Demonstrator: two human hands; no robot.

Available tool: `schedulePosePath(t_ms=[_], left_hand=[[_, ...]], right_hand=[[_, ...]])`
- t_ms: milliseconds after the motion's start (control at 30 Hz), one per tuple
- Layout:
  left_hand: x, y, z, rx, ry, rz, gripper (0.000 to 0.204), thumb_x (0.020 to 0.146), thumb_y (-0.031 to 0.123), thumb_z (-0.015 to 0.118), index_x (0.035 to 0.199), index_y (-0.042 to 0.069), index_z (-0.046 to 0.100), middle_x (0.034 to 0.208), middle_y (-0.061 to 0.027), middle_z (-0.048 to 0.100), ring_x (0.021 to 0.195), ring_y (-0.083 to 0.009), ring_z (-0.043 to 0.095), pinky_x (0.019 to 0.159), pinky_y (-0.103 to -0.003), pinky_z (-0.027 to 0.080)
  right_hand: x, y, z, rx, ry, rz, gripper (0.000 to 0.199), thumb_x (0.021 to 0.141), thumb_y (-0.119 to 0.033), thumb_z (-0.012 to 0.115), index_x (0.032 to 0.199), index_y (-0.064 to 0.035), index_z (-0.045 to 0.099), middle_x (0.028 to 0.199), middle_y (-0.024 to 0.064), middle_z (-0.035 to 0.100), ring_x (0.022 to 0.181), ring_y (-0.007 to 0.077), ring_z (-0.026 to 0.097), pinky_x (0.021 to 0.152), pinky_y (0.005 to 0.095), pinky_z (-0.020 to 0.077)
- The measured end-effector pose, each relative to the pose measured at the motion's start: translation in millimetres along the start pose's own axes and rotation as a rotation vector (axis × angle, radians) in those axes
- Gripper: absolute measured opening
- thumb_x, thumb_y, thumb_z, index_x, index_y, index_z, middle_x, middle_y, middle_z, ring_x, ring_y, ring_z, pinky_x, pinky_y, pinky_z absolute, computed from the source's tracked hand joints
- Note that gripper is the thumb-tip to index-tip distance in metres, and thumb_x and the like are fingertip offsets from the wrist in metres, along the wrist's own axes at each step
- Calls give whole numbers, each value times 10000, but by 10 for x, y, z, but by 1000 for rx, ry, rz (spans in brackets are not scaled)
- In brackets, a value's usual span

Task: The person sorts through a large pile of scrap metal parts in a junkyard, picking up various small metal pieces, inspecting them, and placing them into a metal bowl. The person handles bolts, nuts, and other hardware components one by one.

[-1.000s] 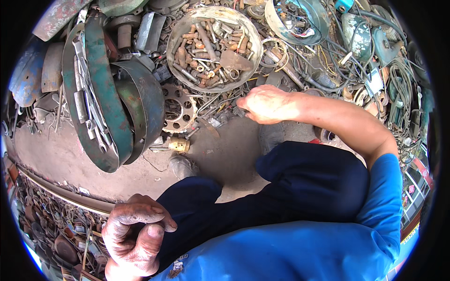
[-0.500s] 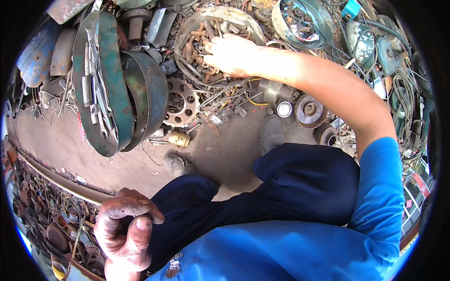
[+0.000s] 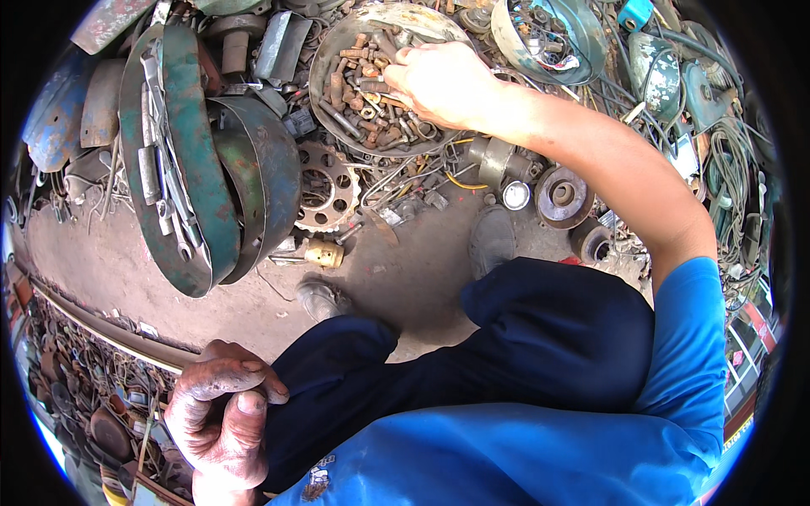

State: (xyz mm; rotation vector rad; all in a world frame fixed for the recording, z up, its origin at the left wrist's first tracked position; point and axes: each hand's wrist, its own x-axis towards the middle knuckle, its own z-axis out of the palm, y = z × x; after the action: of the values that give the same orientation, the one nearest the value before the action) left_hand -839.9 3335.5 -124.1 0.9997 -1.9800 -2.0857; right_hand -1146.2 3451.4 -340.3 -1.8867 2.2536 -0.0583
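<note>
Head view: bolts (image 3: pixel 372 86) lie left of the right hand's (image 3: pixel 443 84) fingertips

We look down on a patch of ground (image 3: pixel 413 282) hemmed by scrap. Largest of the nearby pieces, on the left, is a green metal trough (image 3: pixel 190 160) with wrenches (image 3: pixel 173 202) laid lengthwise in it. Next comes a wide round bowl (image 3: pixel 420 21) at the top, where the bolts are heaped. A toothed wheel (image 3: pixel 350 194) lies just outside it, at the lower left.

Of our two hands, the right is far nearer the bolts: its forearm comes in from the right and the hand is over the right half of the bowl. The left hand (image 3: pixel 224 405) is well apart, low on the left, fingers curled and thumb close to forefinger; we cannot tell whether anything small is tucked inside.

Our right fingers bend toward the pile, but the back of the hand hides them, so we cannot tell whether they hold anything. From their tips, most bolts in sight lie left and lower left, with no shared direction: a stout dark bolt (image 3: pixel 377 85) just beside the tips lies nearly crosswise, while a long slim bolt (image 3: pixel 342 123) by the left wall slants from upper left to lower right.
</note>
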Motion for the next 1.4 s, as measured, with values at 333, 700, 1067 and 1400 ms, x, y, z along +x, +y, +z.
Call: schedulePosePath(t_ms=[333,700,1067,1400], left_hand=[[85,-30,28,71,-98,-15,262,974,117,613,1158,-70,632,795,-118,633,700,-140,595,628,-252,467],[99,-51,-8,26,-111,8,220,958,63,626,1132,-71,640,849,-131,643,724,-137,599,653,-250,483],[58,-85,-12,36,-94,12,202,953,22,621,1128,-77,633,879,-130,634,760,-146,619,685,-253,506],[120,-75,17,57,-143,32,203,951,19,622,1132,-73,634,861,-135,645,742,-137,613,668,-245,507]], right_hand=[[228,-376,-52,-103,-607,-143,223,835,-103,596,959,-3,753,919,170,740,800,299,727,710,411,590],[229,-430,-18,138,-640,275,271,879,-106,579,1089,-58,744,1089,114,739,1010,252,714,830,370,580],[193,-194,-271,-34,-746,171,309,829,-75,651,1126,-19,716,1052,123,737,979,278,716,801,409,588],[172,-307,-210,76,-699,122,212,817,-56,620,989,-4,733,1015,186,730,905,325,724,774,421,585]])
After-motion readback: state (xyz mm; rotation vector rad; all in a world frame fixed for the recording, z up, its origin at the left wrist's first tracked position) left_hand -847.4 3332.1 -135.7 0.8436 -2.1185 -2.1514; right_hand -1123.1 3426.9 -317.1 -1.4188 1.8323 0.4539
